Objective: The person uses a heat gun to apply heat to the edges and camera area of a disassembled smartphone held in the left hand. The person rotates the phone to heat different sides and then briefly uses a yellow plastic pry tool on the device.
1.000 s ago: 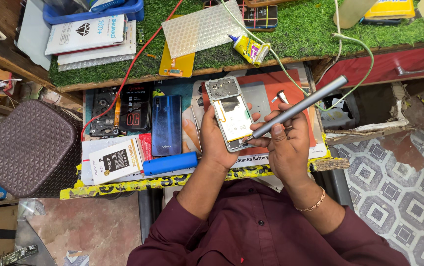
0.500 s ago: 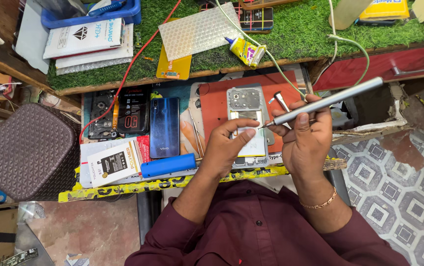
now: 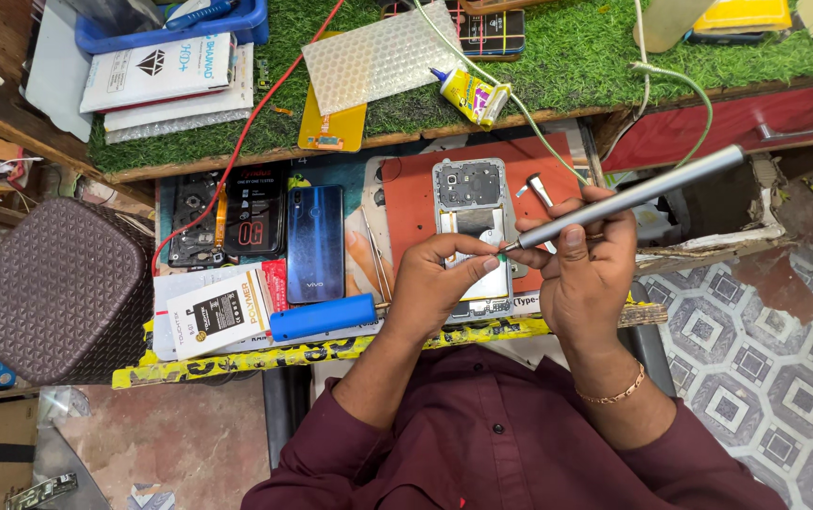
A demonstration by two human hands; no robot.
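Compared with half a second earlier, the opened grey phone frame (image 3: 472,227) remained flat on the red rubber work mat (image 3: 406,203), and the long grey metal screwdriver (image 3: 624,198) had tilted slightly lower. The right hand (image 3: 588,274) held the screwdriver, fingers closed around its shaft. The left hand (image 3: 440,283) pinched at its tip, fingers narrow, over the frame's middle. A blue phone (image 3: 315,243) lay left of the mat. Green artificial turf (image 3: 576,57) covered the bench's far edge; patterned floor tiles (image 3: 756,368) showed at right.

phone repair workshop | opened phone (image 3: 472,227) on red mat (image 3: 406,198) | glue tube (image 3: 468,94)
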